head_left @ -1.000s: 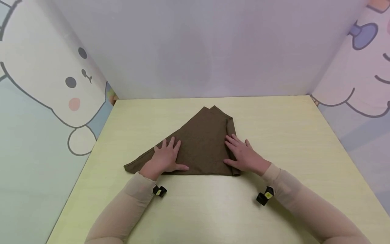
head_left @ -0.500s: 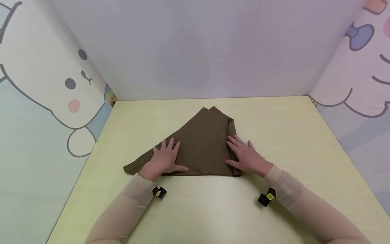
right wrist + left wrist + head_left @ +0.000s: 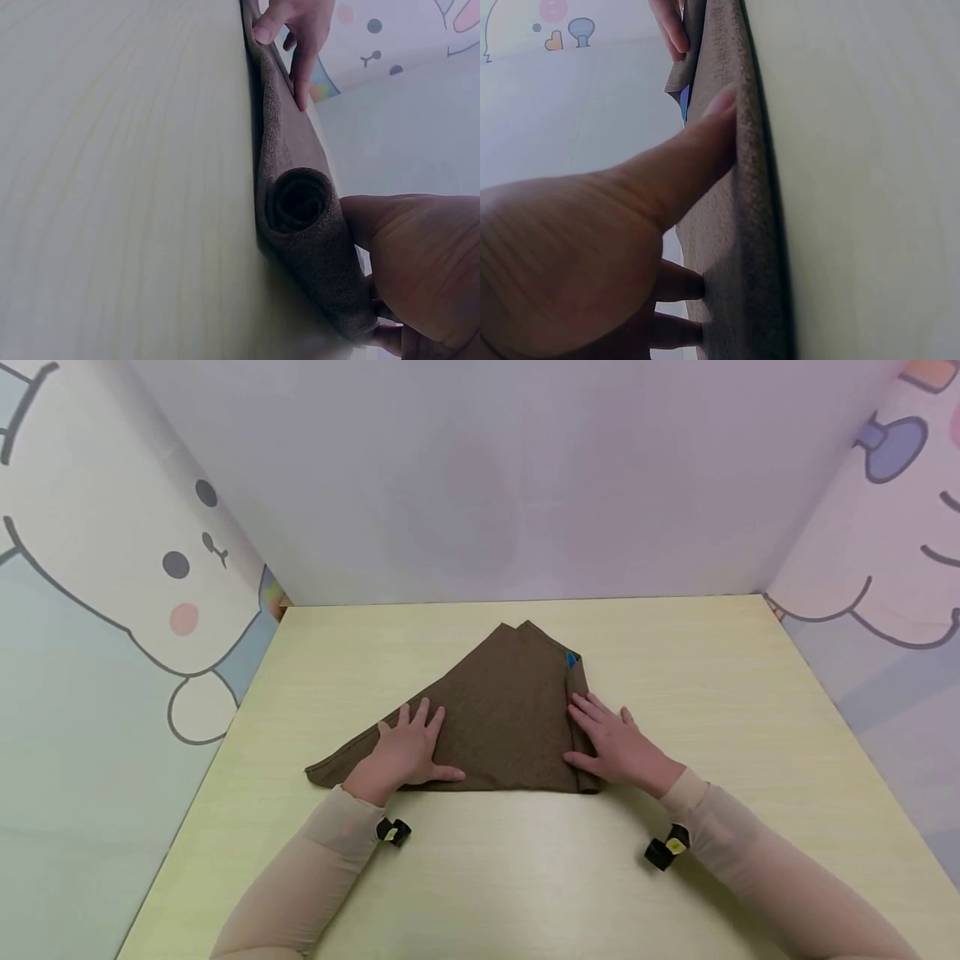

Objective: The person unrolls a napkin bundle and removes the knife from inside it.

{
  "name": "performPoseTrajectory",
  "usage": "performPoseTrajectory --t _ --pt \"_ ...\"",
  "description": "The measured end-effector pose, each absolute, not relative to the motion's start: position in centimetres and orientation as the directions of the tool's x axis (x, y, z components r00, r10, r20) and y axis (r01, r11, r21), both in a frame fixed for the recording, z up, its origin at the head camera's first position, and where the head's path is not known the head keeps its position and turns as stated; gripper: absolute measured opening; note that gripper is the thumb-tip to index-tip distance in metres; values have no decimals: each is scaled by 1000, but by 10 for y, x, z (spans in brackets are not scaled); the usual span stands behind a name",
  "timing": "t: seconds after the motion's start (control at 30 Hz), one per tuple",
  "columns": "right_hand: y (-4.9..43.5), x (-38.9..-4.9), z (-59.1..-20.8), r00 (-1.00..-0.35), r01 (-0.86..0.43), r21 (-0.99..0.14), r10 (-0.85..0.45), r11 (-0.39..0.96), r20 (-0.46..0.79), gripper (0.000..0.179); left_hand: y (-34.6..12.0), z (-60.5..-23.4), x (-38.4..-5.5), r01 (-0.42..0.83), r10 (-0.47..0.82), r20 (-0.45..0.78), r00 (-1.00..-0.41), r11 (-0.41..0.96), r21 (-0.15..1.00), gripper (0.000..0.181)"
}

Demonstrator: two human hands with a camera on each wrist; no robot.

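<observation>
A brown cloth, folded to a slanted shape with a pointed left end, lies on the table. Its right edge is wound into a roll, whose spiral end shows in the right wrist view. My left hand rests spread on the cloth's left part, thumb near the front edge. On the roll lies my right hand, fingers extended along its top and thumb at its inner side. A small blue patch shows at the roll's far end, also seen in the left wrist view.
The pale wooden table reaches back to a plain whitish wall. Side panels with cartoon animals stand left and right. A small black camera sits on the left wrist, another on the right.
My right hand has shifted slightly to the right, and the rolled edge has moved outward with it. The blue patch has come into sight at the roll's far end. My left hand has stayed put.
</observation>
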State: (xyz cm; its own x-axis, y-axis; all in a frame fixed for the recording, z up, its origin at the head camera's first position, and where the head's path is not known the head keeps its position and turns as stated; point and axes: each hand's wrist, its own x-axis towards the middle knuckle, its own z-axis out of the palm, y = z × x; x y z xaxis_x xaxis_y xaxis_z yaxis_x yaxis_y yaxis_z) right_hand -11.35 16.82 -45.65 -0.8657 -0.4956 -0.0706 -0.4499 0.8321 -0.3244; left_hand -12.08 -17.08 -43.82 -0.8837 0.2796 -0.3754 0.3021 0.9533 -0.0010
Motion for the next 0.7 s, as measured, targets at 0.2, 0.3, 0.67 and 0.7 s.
performPoseTrajectory --t 0.2,0.3,0.67,0.7 --pt "172 -113 -457 -870 -440 -321 -487 839 -80 79 -171 -439 -121 297 274 -378 -884 955 -3 115" --pt "173 -113 -458 -872 -435 -327 -483 839 -79 78 -171 -438 -120 295 272 -380 -884 955 -3 115" --pt "179 -112 -455 -879 -415 -363 -470 834 -75 76 -173 -436 -121 288 266 -393 -880 958 2 116" --pt "179 -112 -455 -881 -411 -369 -468 834 -77 75 -174 -437 -121 288 266 -394 -880 958 4 116"
